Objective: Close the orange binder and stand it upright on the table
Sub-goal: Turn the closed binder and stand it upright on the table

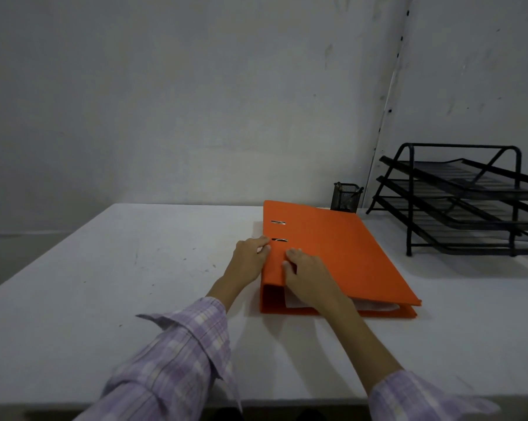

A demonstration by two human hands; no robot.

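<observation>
The orange binder (341, 253) lies flat on the white table (135, 268), its cover down over white papers that show at the near end. Its spine faces left. My left hand (249, 259) is against the spine edge, fingertips curled onto the top of the cover. My right hand (306, 275) rests on the cover near the spine, fingers bent and pressing down. Two metal slots sit in the cover just beyond my fingers.
A black wire letter tray with three tiers (463, 199) stands at the right back of the table. A black mesh pen cup (346, 197) sits behind the binder near the wall. The wall runs close along the table's far edge.
</observation>
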